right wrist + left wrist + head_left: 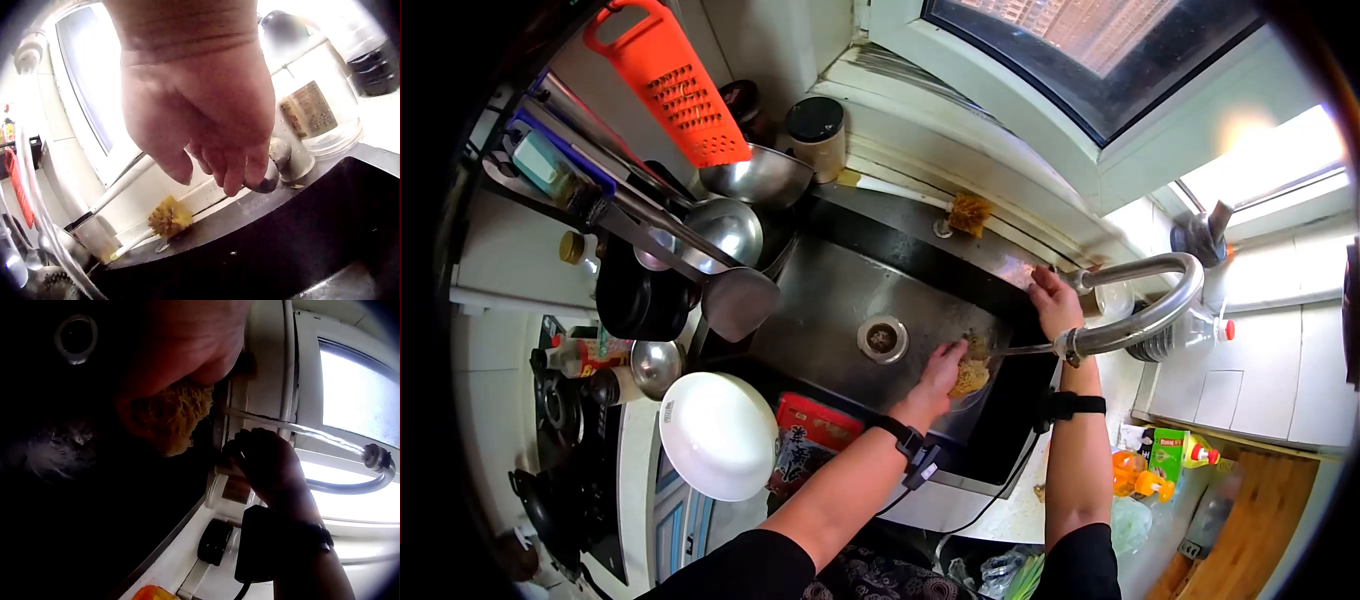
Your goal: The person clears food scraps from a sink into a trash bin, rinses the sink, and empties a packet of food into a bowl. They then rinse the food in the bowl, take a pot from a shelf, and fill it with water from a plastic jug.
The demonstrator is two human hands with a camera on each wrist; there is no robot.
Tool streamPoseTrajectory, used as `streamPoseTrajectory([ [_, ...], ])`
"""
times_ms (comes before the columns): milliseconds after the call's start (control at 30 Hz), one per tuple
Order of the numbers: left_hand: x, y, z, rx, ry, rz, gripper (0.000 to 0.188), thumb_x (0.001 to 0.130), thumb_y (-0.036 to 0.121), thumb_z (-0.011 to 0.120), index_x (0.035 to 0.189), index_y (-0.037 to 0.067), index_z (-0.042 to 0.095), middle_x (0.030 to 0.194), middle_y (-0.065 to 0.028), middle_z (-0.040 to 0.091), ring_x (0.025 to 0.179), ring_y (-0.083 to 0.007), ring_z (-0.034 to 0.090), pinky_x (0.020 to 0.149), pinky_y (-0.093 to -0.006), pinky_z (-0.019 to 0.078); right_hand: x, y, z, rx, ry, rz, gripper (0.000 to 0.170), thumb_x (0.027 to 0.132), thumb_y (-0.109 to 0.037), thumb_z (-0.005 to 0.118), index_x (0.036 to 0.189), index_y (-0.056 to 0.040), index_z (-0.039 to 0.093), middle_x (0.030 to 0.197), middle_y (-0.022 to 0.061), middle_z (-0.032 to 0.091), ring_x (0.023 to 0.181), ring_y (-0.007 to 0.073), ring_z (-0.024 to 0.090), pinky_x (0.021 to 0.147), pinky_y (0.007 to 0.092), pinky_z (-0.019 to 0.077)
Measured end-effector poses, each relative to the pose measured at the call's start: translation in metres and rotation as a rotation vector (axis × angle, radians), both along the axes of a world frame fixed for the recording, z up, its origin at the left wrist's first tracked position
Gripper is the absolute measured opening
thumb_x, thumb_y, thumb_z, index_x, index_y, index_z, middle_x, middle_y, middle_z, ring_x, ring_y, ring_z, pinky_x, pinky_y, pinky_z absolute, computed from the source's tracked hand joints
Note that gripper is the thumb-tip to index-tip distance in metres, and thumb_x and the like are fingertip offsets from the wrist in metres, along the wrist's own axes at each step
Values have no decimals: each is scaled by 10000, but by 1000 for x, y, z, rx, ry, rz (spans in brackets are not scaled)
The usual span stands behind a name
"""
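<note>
My left hand (941,374) holds a tan, fibrous loofah scrubber (972,378) low over the right part of the dark sink (830,290). In the left wrist view, the scrubber (172,419) hangs frayed beneath the hand (197,347). Water (300,429) streams out of the curved metal faucet (1145,275) toward the scrubber. My right hand (1055,300) is at the sink's back edge, beside the faucet's base. Seen from the right wrist, its fingers are loosely bent, with the fingertips right at the metal faucet handle (269,180).
A yellow-brown scrubber (969,214) lies on the back ledge. Pots, ladles and an orange grater (680,90) crowd the left. A white bowl (718,437) and red package (815,425) are along the front. Bottles (1135,472) stand at right; the drain (882,340) is mid-sink.
</note>
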State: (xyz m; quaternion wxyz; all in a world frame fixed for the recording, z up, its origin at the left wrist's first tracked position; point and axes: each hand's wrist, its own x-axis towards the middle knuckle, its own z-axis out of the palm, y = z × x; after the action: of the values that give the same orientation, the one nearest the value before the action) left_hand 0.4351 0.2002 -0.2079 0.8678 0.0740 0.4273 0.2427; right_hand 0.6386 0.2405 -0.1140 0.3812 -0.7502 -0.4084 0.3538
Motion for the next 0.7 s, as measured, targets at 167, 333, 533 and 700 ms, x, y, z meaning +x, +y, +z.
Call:
streamPoseTrajectory([
  [167, -20, -1, 30, -65, 40, 33, 421, 889, 370, 596, 1150, 44, 546, 1048, -59, 598, 931, -163, 586, 784, -311, 490, -10, 2, 10, 89, 216, -237, 358, 919, -215, 540, 1226, -30, 541, 1063, 56, 620, 876, 99, 582, 672, 235, 438],
  [333, -27, -11, 31, -107, 87, 29, 363, 898, 322, 590, 1136, 50, 554, 1073, -68, 603, 970, -176, 597, 822, -338, 500, -55, -69, -48, -98, 238, -425, 297, 963, -309, 463, 1154, -103, 558, 1014, 1, 603, 858, 94, 567, 704, 218, 439],
  [533, -24, -33, -3, 81, 239, 98, 312, 907, 294, 547, 1103, 51, 563, 1034, -79, 601, 938, -207, 591, 811, -351, 483, -155, -111, -70, -99, 812, -326, 375, 969, -312, 446, 1232, -59, 533, 1189, 57, 551, 1076, 176, 513, 942, 299, 387],
  [700, -43, -28, 16, -147, -51, 85, 507, 922, 552, 362, 1065, 105, 556, 1089, -75, 583, 1030, -225, 550, 892, -371, 439, -180, -100, -46, 84, 133, 38, 327, 922, -254, 519, 1129, -11, 590, 1175, 135, 581, 1086, 243, 551, 924, 321, 416],
])
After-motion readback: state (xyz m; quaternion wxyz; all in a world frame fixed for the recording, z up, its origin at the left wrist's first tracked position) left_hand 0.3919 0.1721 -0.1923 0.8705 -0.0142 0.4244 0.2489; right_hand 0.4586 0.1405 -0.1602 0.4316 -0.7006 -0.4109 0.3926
